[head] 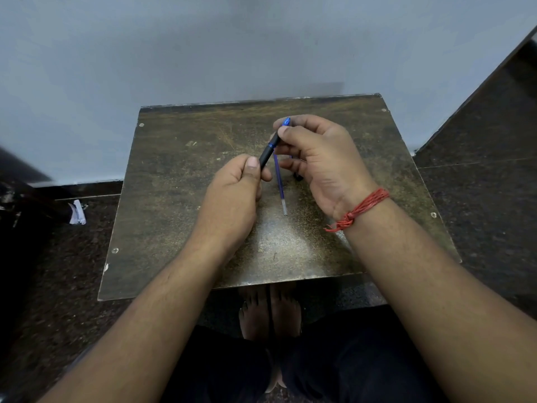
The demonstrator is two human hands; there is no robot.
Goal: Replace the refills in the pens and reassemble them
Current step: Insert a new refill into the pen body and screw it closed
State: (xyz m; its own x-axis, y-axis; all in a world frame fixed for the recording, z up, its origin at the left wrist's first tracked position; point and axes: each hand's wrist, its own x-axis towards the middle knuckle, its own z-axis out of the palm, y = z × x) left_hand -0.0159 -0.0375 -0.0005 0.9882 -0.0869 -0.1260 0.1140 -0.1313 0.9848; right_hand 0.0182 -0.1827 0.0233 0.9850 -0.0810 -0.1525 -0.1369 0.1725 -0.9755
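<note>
Both hands pinch the pen [271,149]: left hand [235,193] on its black grip, right hand [316,161] at the blue tip. It looks light, stiff, slippery; the refill [280,184] lies thin and bendable on the tabletop [174,199].

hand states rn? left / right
Left hand: curled round the lower end of the black-gripped blue pen.
Right hand: pinching the same pen near its blue tip.

Both forearms reach in over the counter's near edge; left hand [235,196] curled, thumb pressed on top, right hand [319,158] raised just beside it, fingers [286,132] pinching, palm turned inward
</note>
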